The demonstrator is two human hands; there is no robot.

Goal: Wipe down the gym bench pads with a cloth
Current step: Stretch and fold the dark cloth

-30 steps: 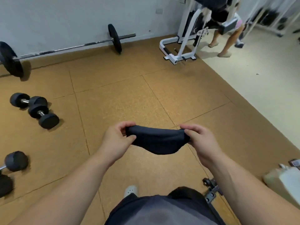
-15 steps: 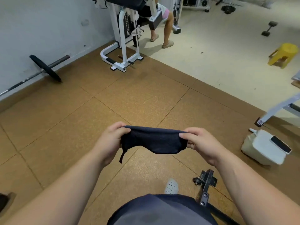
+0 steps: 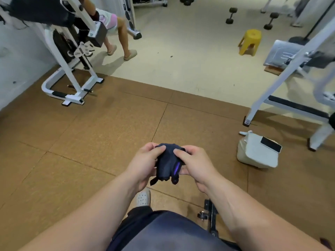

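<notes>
Brown cork-look floor mats (image 3: pixel 90 142) met pale flooring (image 3: pixel 190 57) farther off. White jug (image 3: pixel 257 153) with a phone (image 3: pixel 271 144) on top sat on mats at right. Yellow stool (image 3: pixel 251 41) and dumbbells (image 3: pixel 231 15) stood on the pale flooring.

The left hand (image 3: pixel 143 164) and right hand (image 3: pixel 194 164) are covering much of the bunched dark cloth (image 3: pixel 167 163) (its underside is hiding too). Right of the cloth, the white bench frame (image 3: pixel 282 77) is blurring and running off the edge.
</notes>
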